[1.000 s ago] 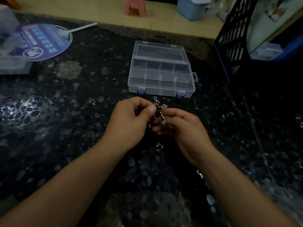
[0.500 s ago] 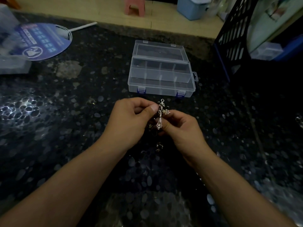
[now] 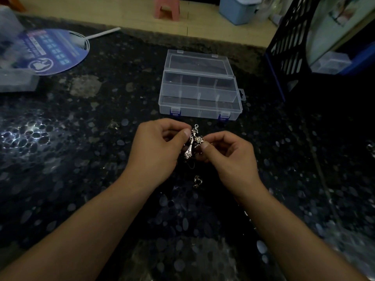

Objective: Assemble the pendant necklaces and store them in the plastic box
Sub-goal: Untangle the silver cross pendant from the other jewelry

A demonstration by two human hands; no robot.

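1. At the far left a clear container [image 3: 17, 82] lies on the dark speckled counter [image 3: 71, 159], with a blue round fan [image 3: 54, 51] just behind it, the fan's white handle pointing right.
2. The left hand [image 3: 156, 147] is held above the counter near the middle, its fingers curled, the thumb and forefinger in a pinching grip on the pendant [image 3: 191, 142].
3. The pendant is a silvery cross-shaped piece held between both hands, tilted, with a small ring at its top end; a thin dark cord hangs below it.
4. A small metal clasp [image 3: 197, 181] lies on the counter just below the hands.
5. The clear box [image 3: 199, 86] sits beyond the hands with its lid open and its divided compartments showing.
6. The right hand [image 3: 229, 157] has curled fingers, its thumb and forefinger in a pinching grip on the pendant's right side.
7. A black lattice crate [image 3: 290, 37] stands at the far right.
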